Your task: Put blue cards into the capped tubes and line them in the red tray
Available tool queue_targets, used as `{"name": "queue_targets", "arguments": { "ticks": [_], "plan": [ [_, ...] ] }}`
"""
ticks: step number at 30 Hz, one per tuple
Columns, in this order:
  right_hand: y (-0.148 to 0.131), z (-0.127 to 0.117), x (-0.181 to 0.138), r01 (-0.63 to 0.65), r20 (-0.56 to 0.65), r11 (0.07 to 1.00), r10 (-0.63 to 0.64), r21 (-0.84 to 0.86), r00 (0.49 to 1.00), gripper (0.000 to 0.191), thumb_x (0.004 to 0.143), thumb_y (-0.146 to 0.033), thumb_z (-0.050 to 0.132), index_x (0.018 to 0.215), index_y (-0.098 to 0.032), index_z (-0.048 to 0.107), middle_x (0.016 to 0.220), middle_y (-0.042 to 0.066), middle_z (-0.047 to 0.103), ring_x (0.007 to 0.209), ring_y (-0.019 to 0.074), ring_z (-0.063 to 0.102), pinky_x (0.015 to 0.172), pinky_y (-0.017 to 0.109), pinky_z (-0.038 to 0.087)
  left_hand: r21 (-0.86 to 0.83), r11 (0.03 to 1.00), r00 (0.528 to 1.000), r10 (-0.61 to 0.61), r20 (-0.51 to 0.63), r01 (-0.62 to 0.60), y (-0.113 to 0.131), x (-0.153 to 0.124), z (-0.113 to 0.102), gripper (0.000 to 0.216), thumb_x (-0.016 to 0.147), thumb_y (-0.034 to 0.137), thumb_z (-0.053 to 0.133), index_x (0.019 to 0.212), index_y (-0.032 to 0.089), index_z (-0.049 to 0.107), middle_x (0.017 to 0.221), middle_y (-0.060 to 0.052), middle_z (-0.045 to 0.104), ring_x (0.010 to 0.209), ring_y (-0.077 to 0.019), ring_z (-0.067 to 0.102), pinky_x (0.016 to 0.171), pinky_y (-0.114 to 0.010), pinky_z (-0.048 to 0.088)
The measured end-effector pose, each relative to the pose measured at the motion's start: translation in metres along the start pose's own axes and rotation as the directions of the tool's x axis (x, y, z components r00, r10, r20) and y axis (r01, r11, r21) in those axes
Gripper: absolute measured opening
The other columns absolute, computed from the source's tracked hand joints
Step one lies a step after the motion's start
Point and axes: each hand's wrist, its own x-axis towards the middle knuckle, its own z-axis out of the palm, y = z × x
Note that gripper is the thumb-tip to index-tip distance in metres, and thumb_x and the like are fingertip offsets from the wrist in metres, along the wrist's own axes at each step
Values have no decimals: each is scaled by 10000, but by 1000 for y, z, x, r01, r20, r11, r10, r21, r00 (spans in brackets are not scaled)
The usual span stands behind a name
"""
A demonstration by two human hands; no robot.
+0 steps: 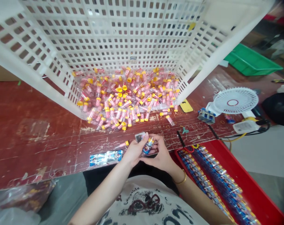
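Observation:
My left hand point(134, 152) and my right hand point(162, 155) meet over the near edge of the table. Between them is a small yellow-capped tube with a blue printed label point(147, 146). The left thumb presses on a small clear and grey piece point(139, 137) beside it, whose kind I cannot make out. The right fingers curl around the tube's far side, with the thumb below. Left of my hands lies a strip of blue and silver labels point(106, 158). A pink-filled tube point(122, 145) with a yellow cap lies just behind it.
A tipped white plastic crate point(137, 34) spills many yellow-capped tubes point(125, 103) onto the red table point(39, 125). At right are a yellow phone point(186, 105), white fan point(235, 100), labelled bundle point(206, 115), scissors point(188, 149), green tray point(252, 61) and red tray point(247, 168) with packed rows.

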Motion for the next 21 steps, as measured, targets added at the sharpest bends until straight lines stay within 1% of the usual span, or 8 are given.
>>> {"name": "queue_targets", "arguments": {
  "ticks": [2,4,6,8,12,18,21],
  "plan": [
    [0,-6,4,20,8,1000,-20,-2,1000,689,603,-220,806,1148,-261,386,1118,67,507,977,202,586,807,345,543,33,999,999,12,47,-13,-2,-4,-5,399,667,450,771,837,92,720,693,-88,733,606,-175,690,580,-240,566],
    [-2,-12,7,43,2,999,-43,-6,999,647,613,-201,790,1118,-254,389,1079,55,515,929,186,585,801,337,530,73,997,997,15,75,-21,-3,-7,-9,370,633,391,810,834,92,724,702,-83,736,628,-173,693,585,-222,555],
    [-3,-16,9,51,-4,998,-51,-25,999,617,618,-198,784,1096,-242,397,1047,46,511,900,176,577,803,335,515,107,994,997,20,70,-27,-5,-10,-12,363,615,365,824,839,96,726,696,-80,736,632,-174,692,573,-214,544],
    [-4,-16,9,36,-19,999,-36,-35,999,608,622,-202,779,1092,-237,394,1012,38,508,882,175,569,792,332,510,121,992,998,29,54,-36,-6,-11,-11,374,613,382,820,843,101,728,687,-79,736,625,-175,689,561,-218,536],
    [-5,-12,8,-10,-48,1000,10,-5,999,614,627,-202,771,1086,-248,366,1035,45,504,867,173,563,731,310,518,108,993,999,44,25,-46,-6,-12,-8,384,584,401,829,804,103,730,696,-83,740,637,-177,686,580,-227,537],
    [-6,-13,9,49,-43,999,-49,-4,998,606,610,-162,759,1060,-247,361,1063,46,482,908,171,559,761,308,512,91,995,998,47,38,-50,-6,-13,-6,379,603,373,825,846,98,731,736,-88,745,635,-174,690,589,-226,540],
    [-5,-13,9,43,-32,999,-43,14,999,611,608,-155,754,1057,-258,352,1063,48,483,916,176,562,714,292,525,79,996,998,49,50,-52,-6,-12,-6,366,620,358,820,864,101,731,744,-85,746,641,-173,693,618,-232,548]
  ]
}}
